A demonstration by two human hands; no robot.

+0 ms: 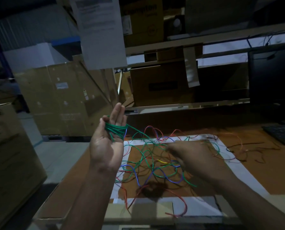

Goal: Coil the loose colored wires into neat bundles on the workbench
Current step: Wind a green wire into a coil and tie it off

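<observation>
The left hand (107,143) is raised palm-up with fingers straight, a green wire coil (116,131) wound around them. The right hand (190,155), blurred, hovers over tangled loose wires (155,165) on the counter (254,165); its grip cannot be made out.

Glossy plastic-coated wires (148,163) on matt brown workbench (263,163), prob. wood; matt cardboard boxes (60,97) behind.

The left hand (111,135) stands at frame centre-left, palm up, fingers straight and together, forearm rising from the bottom edge. The right hand (190,155) reaches in from the lower right, knuckles up, fingertips blurred.
</observation>
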